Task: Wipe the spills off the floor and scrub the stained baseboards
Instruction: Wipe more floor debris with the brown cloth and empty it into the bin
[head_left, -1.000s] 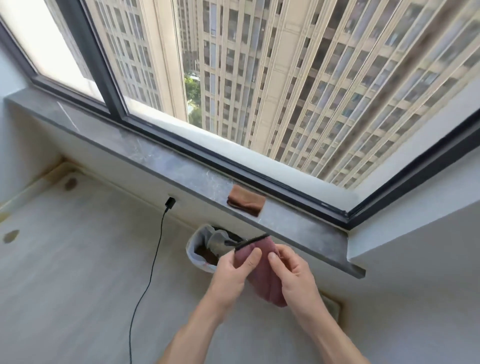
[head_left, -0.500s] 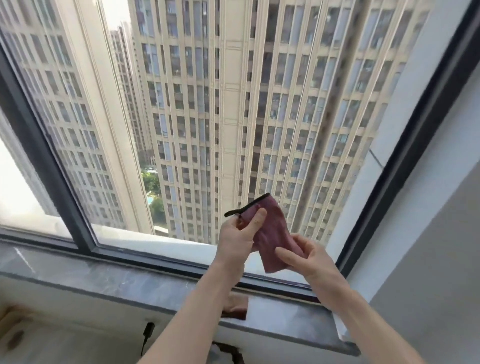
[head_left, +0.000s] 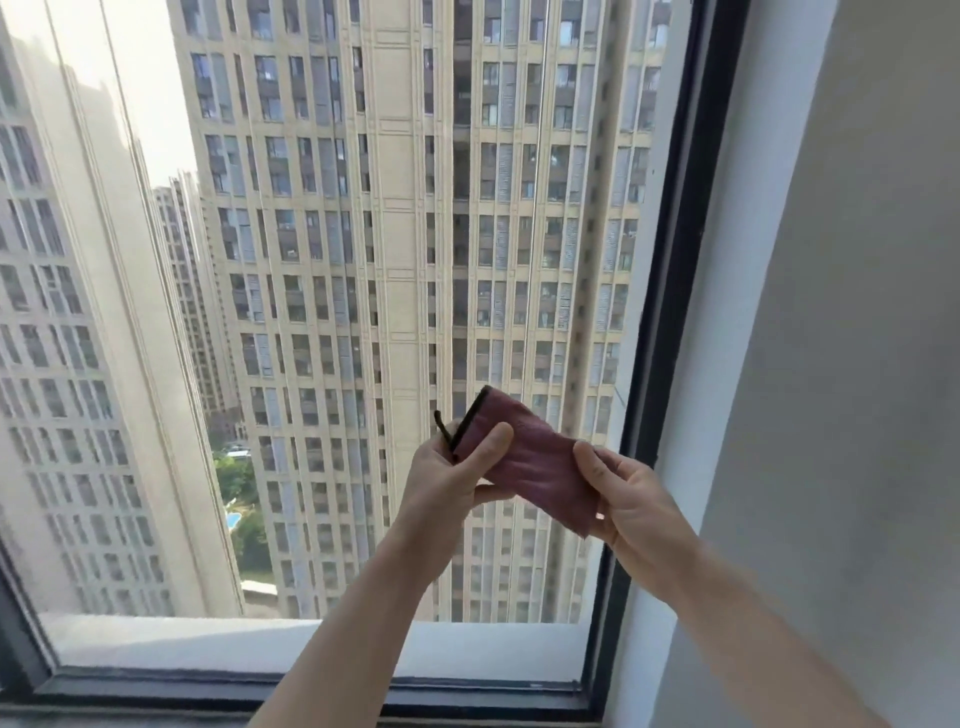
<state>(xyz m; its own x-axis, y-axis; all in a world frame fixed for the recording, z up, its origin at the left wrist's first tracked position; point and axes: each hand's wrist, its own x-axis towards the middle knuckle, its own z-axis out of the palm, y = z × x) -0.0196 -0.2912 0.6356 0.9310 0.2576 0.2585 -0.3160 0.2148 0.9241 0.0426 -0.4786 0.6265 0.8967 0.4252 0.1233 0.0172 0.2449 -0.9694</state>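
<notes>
Maroon cloth (head_left: 530, 462) now lifted from near floor up before window (head_left: 363, 312); left hand (head_left: 447, 488) pinches dark-trimmed edge, right hand (head_left: 631, 499) grips other end. Floor, baseboards gone from view; wiping not started.

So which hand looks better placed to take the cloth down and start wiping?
Probably the right hand: it grips the cloth's broad free end, so it could wipe at once. The left hand only pinches the black-edged corner beside the loop.
</notes>
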